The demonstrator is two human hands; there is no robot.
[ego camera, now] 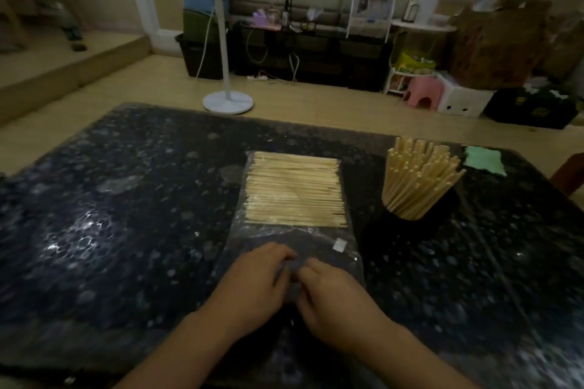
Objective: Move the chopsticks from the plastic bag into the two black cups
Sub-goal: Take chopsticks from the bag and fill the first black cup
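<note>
Dark speckled table [126, 199]: both hands, left hand [252, 281] and right hand [331, 294], pinch the plastic bag [316, 249] mouth; a hard tug could scatter its chopsticks [294, 193] or topple the full cup [414, 215].

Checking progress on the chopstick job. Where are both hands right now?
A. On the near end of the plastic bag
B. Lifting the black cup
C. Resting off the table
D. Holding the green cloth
A: the left hand and right hand pinch the near end of the plastic bag, chopsticks inside.
</note>
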